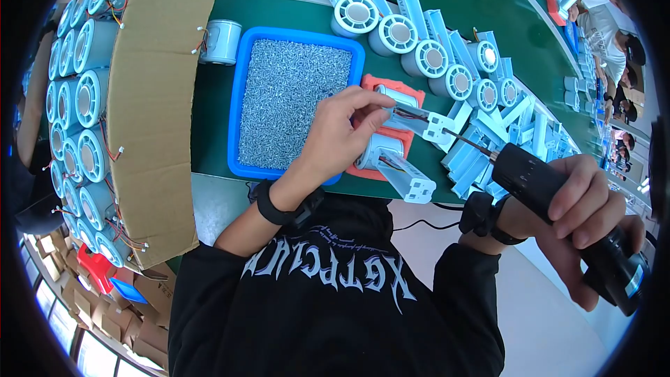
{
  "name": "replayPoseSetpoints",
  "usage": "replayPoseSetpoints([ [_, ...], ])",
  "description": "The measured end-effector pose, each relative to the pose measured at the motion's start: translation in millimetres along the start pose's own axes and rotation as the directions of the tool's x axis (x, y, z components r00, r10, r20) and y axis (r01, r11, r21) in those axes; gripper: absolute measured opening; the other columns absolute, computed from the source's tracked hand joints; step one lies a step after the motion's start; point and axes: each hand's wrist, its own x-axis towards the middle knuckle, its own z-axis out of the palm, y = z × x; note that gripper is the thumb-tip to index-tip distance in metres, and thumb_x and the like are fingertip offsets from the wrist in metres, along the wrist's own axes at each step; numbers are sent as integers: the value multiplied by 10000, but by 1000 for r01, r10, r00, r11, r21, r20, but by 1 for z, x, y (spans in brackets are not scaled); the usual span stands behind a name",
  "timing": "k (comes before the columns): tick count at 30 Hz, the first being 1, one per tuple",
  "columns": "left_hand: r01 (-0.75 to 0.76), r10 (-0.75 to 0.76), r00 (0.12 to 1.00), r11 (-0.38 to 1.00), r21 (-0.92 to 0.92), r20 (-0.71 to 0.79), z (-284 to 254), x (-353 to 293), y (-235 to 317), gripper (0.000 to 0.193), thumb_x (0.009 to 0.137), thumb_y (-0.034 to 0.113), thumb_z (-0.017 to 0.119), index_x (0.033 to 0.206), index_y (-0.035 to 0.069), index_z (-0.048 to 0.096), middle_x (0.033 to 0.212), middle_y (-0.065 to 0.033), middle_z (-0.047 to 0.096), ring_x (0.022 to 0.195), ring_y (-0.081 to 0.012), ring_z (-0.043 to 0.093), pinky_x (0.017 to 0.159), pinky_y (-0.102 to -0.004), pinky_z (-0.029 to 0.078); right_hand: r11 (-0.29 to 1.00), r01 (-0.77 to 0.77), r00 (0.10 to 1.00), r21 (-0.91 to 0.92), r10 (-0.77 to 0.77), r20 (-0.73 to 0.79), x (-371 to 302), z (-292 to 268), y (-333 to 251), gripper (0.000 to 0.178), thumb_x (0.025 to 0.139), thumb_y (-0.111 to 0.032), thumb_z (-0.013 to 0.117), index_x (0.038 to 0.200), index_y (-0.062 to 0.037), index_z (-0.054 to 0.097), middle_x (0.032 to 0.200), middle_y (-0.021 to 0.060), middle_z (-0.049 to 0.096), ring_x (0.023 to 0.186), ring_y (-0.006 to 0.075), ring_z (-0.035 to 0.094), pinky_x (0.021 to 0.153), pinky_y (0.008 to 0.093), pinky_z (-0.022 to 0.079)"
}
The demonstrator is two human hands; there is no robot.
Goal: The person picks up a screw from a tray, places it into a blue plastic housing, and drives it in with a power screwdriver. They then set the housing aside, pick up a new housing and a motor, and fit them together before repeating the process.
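My right hand (590, 213) grips a black power screwdriver (534, 178), its thin bit pointing left. The bit's tip is near the white end plate of a light-blue channel-shaped arm (412, 120). At the other end of that arm, the thumb and index finger of my left hand (345, 126) are pinched together against the joint; what lies between the fingertips is too small to tell. Wires run inside the arm. A second cylinder with an arm (405, 176) sits beside it, nearer to me. Both rest in a red-orange holder (412, 141), partly hidden by my left hand.
A blue tray (236, 112) full of small screws lies left of the holder. Farther left, a cardboard sheet (153, 98) stands beside stacked wired cylinders (89, 98). One cylinder (223, 42) is behind the tray. Round-faced units (427, 59) and loose channels (481, 146) lie to the right.
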Motion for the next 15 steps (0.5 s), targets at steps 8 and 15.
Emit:
replayPoseSetpoints([
  [8, 254, -206, 953, 943, -215, 222, -2, 3, -2, 141, 854, 84, 600, 945, -16, 641, 860, -46, 588, 755, -97, 560, 649, -230, 448, 1000, -15, 992, 23, 18, -122, -1, -8, -8, 730, 610, -665, 654, 1056, -96, 557, 645, -22, 555, 472, 75, 539, 496, 196, 459],
  [15, -43, 40, 997, 998, 39, 60, 1, 4, 9, 110, 787, 17, 631, 893, 7, 656, 812, -61, 603, 714, -115, 579, 618, -229, 457, 1000, -17, 995, 26, 20, -93, -1, -8, -8, 738, 604, -664, 657, 1052, -86, 563, 637, -18, 554, 462, 81, 536, 486, 188, 467],
])
